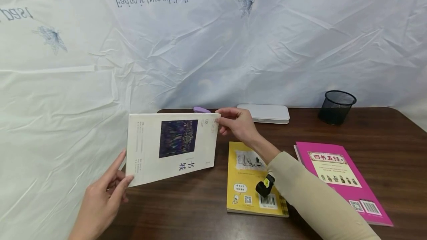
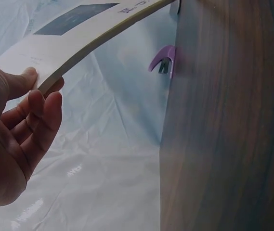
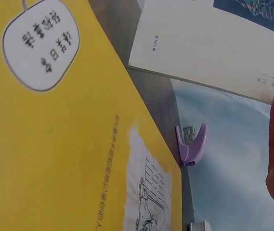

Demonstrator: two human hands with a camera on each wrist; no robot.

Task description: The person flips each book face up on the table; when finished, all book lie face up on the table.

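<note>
A white book (image 1: 146, 140) with a dark picture on its cover is held up over the left part of the table, tilted. My left hand (image 1: 103, 192) grips its lower left corner, thumb on the cover and fingers behind, as the left wrist view also shows. At the upper right corner, my right hand (image 1: 238, 121) pinches the book between thumb and fingers. Below the right forearm lies a yellow book (image 1: 245, 180), partly hidden by the sleeve and wrist strap. A purple stapler (image 3: 193, 144) stands at the table's back edge, mostly hidden behind the white book in the head view.
On the right of the dark wooden table (image 1: 383, 129) lies a pink book (image 1: 357, 169). A white flat case (image 1: 267, 113) is at the back edge, and a black mesh pen holder (image 1: 337, 107) stands farther right. White sheeting (image 1: 283, 47) hangs behind and at the left.
</note>
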